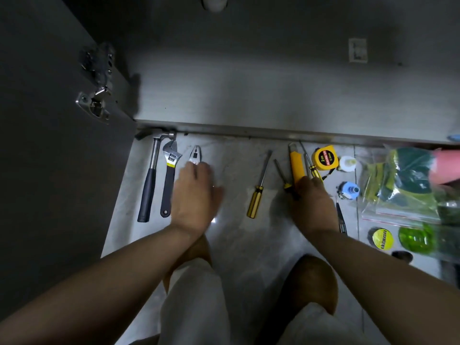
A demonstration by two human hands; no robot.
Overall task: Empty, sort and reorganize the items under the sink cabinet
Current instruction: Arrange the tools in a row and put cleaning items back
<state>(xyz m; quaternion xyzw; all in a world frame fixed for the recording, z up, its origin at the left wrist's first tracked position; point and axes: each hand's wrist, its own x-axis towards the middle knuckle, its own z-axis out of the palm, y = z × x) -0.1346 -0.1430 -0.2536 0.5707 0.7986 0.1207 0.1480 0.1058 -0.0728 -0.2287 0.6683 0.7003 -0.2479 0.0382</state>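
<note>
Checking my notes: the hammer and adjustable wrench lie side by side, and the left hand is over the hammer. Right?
No. The head view shows the left hand over the pliers, not the hammer; hammer and adjustable wrench do lie side by side.

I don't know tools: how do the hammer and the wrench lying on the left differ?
The hammer is longer than the wrench. The hammer has a steel neck above its black grip; the wrench a yellow band. The hammer ends in a crosswise head, the wrench in an open jaw. Both lie on the floor, heads toward the cabinet.
</note>
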